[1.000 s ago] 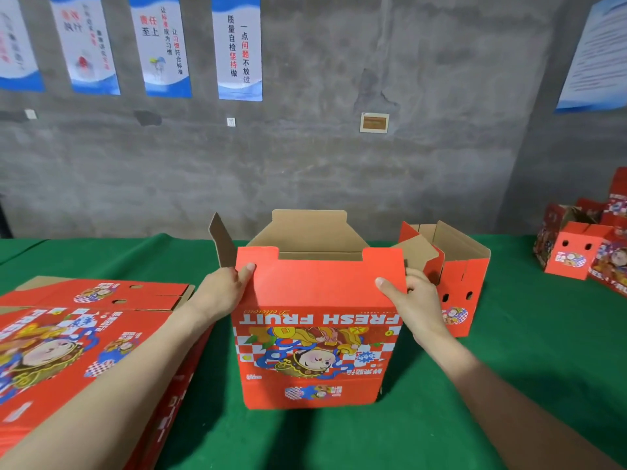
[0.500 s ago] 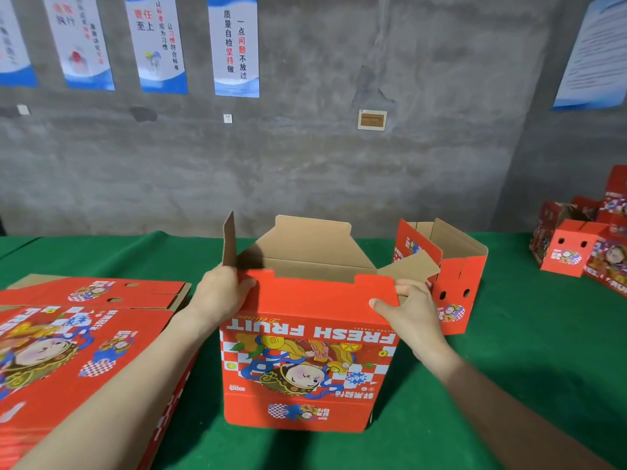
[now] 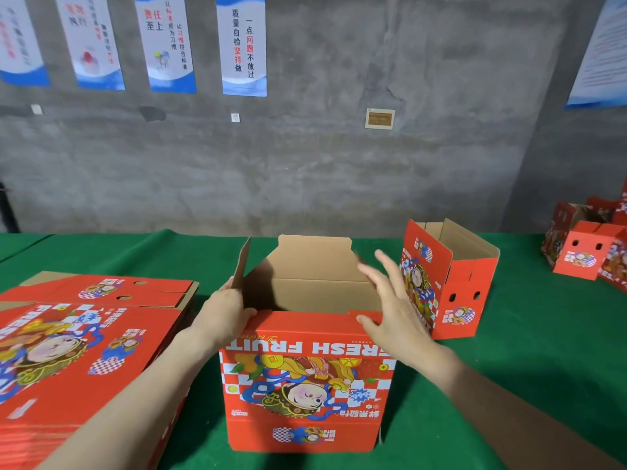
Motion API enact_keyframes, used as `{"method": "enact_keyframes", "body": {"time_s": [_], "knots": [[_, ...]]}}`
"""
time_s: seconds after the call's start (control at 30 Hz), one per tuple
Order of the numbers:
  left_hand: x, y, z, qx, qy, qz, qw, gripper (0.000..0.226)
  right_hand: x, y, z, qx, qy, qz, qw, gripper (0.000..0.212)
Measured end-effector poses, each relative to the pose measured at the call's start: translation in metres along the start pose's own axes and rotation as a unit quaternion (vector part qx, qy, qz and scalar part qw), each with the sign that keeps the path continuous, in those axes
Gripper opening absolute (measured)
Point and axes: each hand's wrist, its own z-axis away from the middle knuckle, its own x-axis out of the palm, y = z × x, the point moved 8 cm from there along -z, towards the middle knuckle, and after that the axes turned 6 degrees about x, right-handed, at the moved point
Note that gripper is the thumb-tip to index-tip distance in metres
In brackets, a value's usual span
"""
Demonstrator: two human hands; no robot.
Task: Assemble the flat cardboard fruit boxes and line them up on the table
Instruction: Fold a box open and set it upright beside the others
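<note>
Your left hand [image 3: 227,313] grips the left top corner of the box [image 3: 305,385], fingers curled round the foot of the upright side flap [image 3: 242,266]. Your right hand [image 3: 393,310] is spread flat and holds nothing, its fingers straight and a little blurred. Its thumb lies at the right end of the front rim. The hand hides the right flap, so I cannot tell whether the fingers touch it.

The box stands upright mid-bench [image 3: 543,334], close to the near edge, with its print upside down to you. It is corrugated card, so judge it light, stiff across the panels and weak at the creases. It will likely slide if you push from one side only, and a flap may buckle if forced off its fold line. Take it at the top corners, where two walls meet, and press flaps near their creases with flat fingers.

Its top is open. The brown back wall shows and nothing shows inside, though the front wall hides the floor. The second box [image 3: 461,300], just beside it to the right and nearer the far edge, is open too, with nothing seen in it. A stack [image 3: 84,351] of flat ones lies at the left edge. More boxes [image 3: 583,256] sit at the far right corner.
</note>
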Motion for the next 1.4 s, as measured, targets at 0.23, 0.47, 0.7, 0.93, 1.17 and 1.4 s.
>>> {"method": "enact_keyframes", "body": {"time_s": [0.23, 0.47, 0.7, 0.93, 1.17, 1.4], "knots": [[0.001, -0.003, -0.002, 0.011, 0.015, 0.019, 1.0, 0.033, 0.01, 0.027, -0.064, 0.126, -0.053, -0.01, 0.991, 0.032], [0.003, -0.002, -0.006, 0.045, 0.004, 0.009, 0.999, 0.053, 0.049, 0.04, -0.067, 0.098, -0.192, 0.075, 0.974, 0.043], [0.0, 0.027, 0.003, 0.226, 0.007, 0.108, 0.968, 0.102, 0.043, 0.052, -0.06, 0.129, -0.171, -0.012, 0.977, 0.045], [-0.003, 0.019, -0.028, 0.116, 0.027, 0.063, 0.991, 0.023, 0.036, 0.055, -0.055, 0.12, -0.144, -0.027, 0.982, 0.023], [0.019, 0.011, -0.043, 0.073, -0.084, 0.088, 0.99, 0.047, 0.033, 0.046, -0.047, 0.095, -0.094, 0.06, 0.989, 0.033], [0.003, 0.006, -0.034, 0.084, 0.023, 0.152, 0.984, 0.039, 0.03, 0.045, -0.051, 0.172, -0.069, -0.143, 0.972, 0.04]]}}
